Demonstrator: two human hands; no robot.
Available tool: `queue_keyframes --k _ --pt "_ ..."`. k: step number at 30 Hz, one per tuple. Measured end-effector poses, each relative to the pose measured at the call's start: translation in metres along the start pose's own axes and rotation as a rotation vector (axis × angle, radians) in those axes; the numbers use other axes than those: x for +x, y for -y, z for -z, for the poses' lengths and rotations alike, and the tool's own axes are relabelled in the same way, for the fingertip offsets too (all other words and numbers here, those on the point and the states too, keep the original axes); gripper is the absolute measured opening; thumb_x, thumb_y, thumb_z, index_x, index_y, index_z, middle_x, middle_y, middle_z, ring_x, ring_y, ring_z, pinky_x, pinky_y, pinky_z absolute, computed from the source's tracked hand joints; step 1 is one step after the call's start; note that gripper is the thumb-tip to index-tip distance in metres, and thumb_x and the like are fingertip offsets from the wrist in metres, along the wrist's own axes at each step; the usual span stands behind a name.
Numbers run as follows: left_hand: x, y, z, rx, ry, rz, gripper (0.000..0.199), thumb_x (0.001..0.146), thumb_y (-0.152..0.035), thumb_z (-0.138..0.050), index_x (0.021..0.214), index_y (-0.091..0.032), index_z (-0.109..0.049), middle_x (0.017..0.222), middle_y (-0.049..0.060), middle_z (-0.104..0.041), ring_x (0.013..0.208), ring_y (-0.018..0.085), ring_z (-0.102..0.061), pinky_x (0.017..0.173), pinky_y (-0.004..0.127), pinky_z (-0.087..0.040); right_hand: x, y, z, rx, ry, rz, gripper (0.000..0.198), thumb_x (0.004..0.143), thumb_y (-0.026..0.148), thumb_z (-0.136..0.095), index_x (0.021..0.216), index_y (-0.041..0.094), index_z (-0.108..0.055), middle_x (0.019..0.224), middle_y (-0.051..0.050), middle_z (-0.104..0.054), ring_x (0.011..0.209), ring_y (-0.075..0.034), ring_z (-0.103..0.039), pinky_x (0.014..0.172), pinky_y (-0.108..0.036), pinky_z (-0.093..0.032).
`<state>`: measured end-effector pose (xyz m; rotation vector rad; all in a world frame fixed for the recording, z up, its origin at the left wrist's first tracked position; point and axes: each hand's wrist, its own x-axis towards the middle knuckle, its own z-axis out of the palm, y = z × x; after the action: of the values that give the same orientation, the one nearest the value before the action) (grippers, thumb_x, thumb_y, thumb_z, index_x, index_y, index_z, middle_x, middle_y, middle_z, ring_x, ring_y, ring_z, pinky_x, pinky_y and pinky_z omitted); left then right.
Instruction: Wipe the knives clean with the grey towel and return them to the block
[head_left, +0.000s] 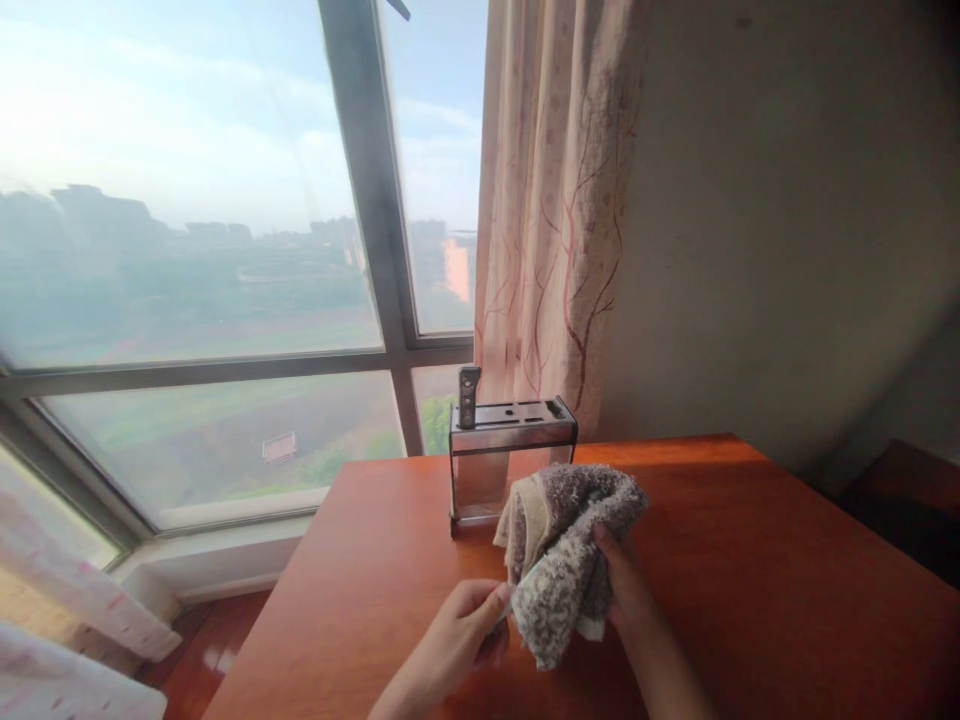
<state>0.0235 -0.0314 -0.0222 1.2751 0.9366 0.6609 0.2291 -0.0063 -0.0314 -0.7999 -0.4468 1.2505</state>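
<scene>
A fluffy grey and beige towel [559,560] is bunched up over the table, held off its surface. My right hand [626,580] grips it from the right side, with the fingers partly buried in its folds. My left hand [472,625] is closed at the towel's lower left, around the handle of what looks like a knife [511,598]. Only a narrow bit of that knife shows; the towel covers the rest. Just behind the towel stands a metal-framed knife block [514,432] with see-through sides. One knife handle [469,395] sticks up from its left end.
The reddish-brown wooden table [360,560] spreads under both hands. Beyond its left side are a large window [187,270] and a low sill [217,560]. A patterned curtain [551,220] hangs behind the knife block, and a plain wall [765,230] rises at the right.
</scene>
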Motion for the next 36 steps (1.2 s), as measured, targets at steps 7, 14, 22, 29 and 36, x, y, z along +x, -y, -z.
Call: queue_keyframes --k 7,14,22,29,36 --pt "0.006 0.001 0.008 0.429 -0.414 -0.338 0.015 0.078 -0.029 -0.063 0.072 -0.015 -0.066 0.065 0.001 -0.058 0.062 0.013 -0.046 0.056 0.02 -0.035 0.01 -0.004 0.004 -0.077 -0.046 0.073 0.036 0.054 0.03 -0.085 0.085 0.024 -0.071 0.08 -0.001 -0.075 0.076 -0.027 -0.069 0.07 -0.038 -0.053" --pt "0.002 -0.002 0.006 0.334 -0.292 -0.325 0.027 0.085 -0.035 -0.056 0.078 -0.014 -0.071 0.062 0.003 -0.061 0.058 0.013 -0.05 0.054 0.021 -0.038 0.008 -0.004 0.005 -0.101 -0.062 0.105 0.034 0.052 0.028 -0.084 0.083 0.023 -0.072 0.079 -0.002 -0.075 0.074 -0.029 -0.068 0.069 -0.039 -0.05" --pt "-0.001 -0.006 0.001 0.144 -0.212 -0.173 0.048 0.084 -0.056 -0.051 0.062 -0.014 -0.06 0.049 -0.001 -0.049 0.04 0.007 -0.031 0.039 0.02 -0.02 0.003 0.002 -0.005 -0.049 -0.084 0.055 0.041 0.051 0.029 -0.087 0.088 0.023 -0.071 0.08 0.0 -0.075 0.074 -0.023 -0.068 0.068 -0.033 -0.053" --pt "0.0 -0.002 0.002 0.148 -0.188 -0.174 0.048 0.086 -0.055 -0.049 0.058 -0.017 -0.05 0.047 -0.003 -0.047 0.04 0.007 -0.032 0.04 0.021 -0.021 0.0 0.005 -0.006 0.058 -0.039 -0.084 0.043 0.054 0.035 -0.087 0.09 0.021 -0.069 0.083 -0.003 -0.077 0.078 -0.026 -0.071 0.071 -0.037 -0.056" --pt "0.005 -0.001 0.01 0.35 -0.202 -0.284 0.043 0.09 -0.046 -0.047 0.068 -0.013 -0.065 0.058 0.002 -0.056 0.058 0.013 -0.05 0.054 0.021 -0.037 -0.001 0.005 -0.004 0.098 0.04 -0.143 0.042 0.06 0.04 -0.084 0.094 0.022 -0.067 0.088 -0.004 -0.077 0.084 -0.028 -0.071 0.077 -0.041 -0.056"
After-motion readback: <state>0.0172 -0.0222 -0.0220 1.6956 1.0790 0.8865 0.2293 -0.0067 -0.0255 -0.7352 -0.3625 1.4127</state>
